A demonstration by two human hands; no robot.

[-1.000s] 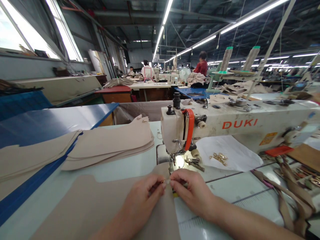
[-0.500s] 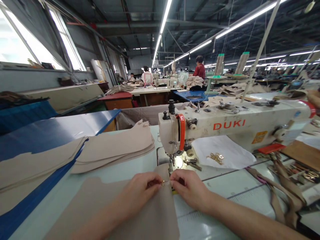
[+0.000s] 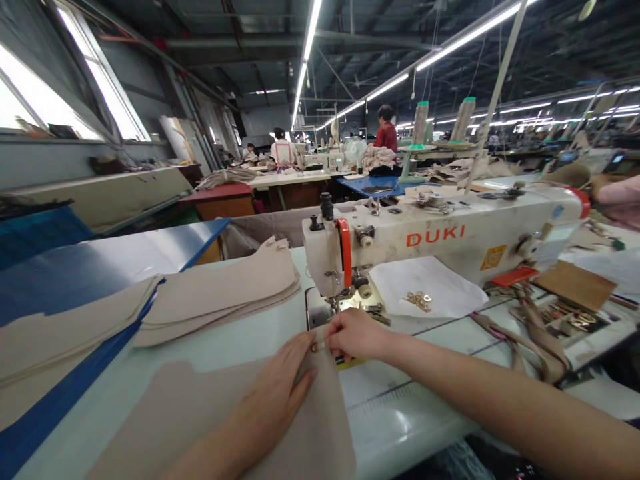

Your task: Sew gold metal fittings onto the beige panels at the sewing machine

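Fingertips of the right hand [image 3: 357, 333] pinch the top corner of a tan panel [image 3: 215, 413] just short of the sewing machine [image 3: 450, 237] needle. The left hand [image 3: 280, 393] presses the panel flat, fingers together. No seam shows yet, and cut pieces [image 3: 220, 293] lie stacked beside.

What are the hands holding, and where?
The right hand pinches the tan fabric piece at its top edge, just in front of the sewing machine. The left hand only presses flat on it.
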